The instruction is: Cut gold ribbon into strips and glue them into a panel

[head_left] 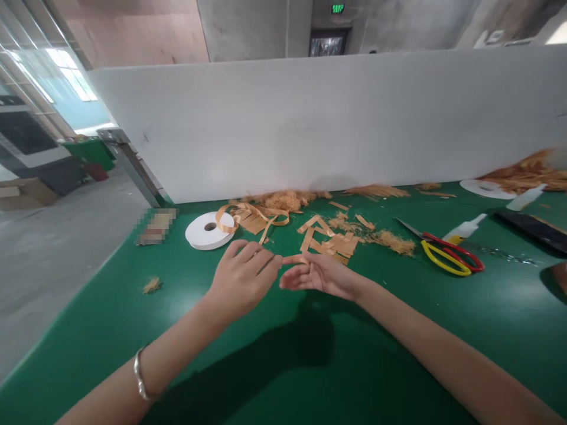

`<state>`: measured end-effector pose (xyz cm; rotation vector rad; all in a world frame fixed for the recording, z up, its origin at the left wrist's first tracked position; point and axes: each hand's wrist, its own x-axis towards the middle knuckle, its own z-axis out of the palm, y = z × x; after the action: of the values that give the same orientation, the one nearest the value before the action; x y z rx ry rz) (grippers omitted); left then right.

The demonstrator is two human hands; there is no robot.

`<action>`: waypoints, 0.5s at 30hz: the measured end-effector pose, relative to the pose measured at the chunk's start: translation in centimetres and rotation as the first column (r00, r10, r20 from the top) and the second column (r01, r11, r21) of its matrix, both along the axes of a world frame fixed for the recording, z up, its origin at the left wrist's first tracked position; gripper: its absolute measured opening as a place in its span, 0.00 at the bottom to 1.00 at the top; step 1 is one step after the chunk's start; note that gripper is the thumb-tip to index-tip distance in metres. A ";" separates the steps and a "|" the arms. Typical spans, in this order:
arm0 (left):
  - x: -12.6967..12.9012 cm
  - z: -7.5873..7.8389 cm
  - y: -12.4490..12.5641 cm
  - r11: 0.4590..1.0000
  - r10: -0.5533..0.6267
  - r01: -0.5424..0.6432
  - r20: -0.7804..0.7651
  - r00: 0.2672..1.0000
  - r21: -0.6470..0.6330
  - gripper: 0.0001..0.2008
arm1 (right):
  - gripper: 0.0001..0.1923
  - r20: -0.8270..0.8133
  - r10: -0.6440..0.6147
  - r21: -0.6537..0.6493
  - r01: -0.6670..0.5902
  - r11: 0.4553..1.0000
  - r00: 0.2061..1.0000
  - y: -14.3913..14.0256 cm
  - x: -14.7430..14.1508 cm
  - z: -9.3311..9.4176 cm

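Nearest to us, our two forearms reached out over the green bench [133, 307], a silver bracelet [140, 378] on the left wrist. Our left hand [241, 277] hovered with its fingers loosely curled, the fingertips meeting one end of a short orange strip [295, 259]. Our right hand [321, 276] lay palm up with fingers narrow, pinching the strip's other end; the strip sat between both hands, just above the bench.

Just beyond the hands lay a scatter of cut orange strips [330, 241], close enough to crowd the right hand's fingertips. To the left of them sat a white tape roll [208, 231] with a curled orange ribbon [248, 215] trailing from it. To the right lay red-and-yellow scissors [447, 252], a small glue bottle [465, 229] near their blades, and a fluffy heap of shavings [392, 241].

Farther back, more shavings [283, 199] piled against a white partition [319, 118] that closed off the bench's far edge. At the far right a white plate [485, 189] carried another orange heap.
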<state>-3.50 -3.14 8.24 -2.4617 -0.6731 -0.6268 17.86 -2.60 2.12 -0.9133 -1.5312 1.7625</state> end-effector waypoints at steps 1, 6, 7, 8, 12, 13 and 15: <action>0.4 0.2 0.1 0.998 -0.022 0.024 -0.034 0.999 0.061 0.09 | 0.20 -0.090 0.031 -0.097 -0.040 0.994 0.995 -0.4 0.0 0.5; 0.0 -1.4 -0.3 0.954 -0.130 0.174 -0.187 0.974 0.244 0.07 | 0.17 -0.067 -0.067 -0.130 0.058 0.990 0.995 -0.9 1.5 1.1; -0.3 -2.2 -0.5 0.953 -0.135 0.184 -0.208 0.969 0.240 0.07 | 0.17 -0.017 -0.061 -0.118 0.058 0.991 0.998 -0.9 1.8 1.0; -0.7 -3.1 -0.7 0.957 -0.136 0.187 -0.227 0.964 0.220 0.07 | 0.16 0.041 -0.037 -0.108 0.041 0.993 0.998 -1.0 2.1 0.7; -1.4 -6.0 -1.3 0.967 -0.210 0.243 -0.312 0.926 0.072 0.07 | 0.16 0.357 0.051 -0.008 -0.052 0.999 0.933 -1.4 2.7 0.0; -1.5 -6.4 -1.4 0.972 -0.221 0.236 -0.319 0.922 0.010 0.08 | 0.16 0.451 0.035 0.044 -0.062 0.997 0.892 -1.5 2.8 -0.1; -1.6 -6.4 -1.3 0.976 -0.197 0.162 -0.273 0.942 -0.147 0.09 | 0.16 0.603 -0.023 0.146 -0.081 0.986 0.798 -1.5 2.9 0.0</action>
<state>-5.06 -4.45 1.84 -2.6781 -0.3852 -0.2895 20.78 -4.07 2.11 -1.4672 -2.0572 1.3897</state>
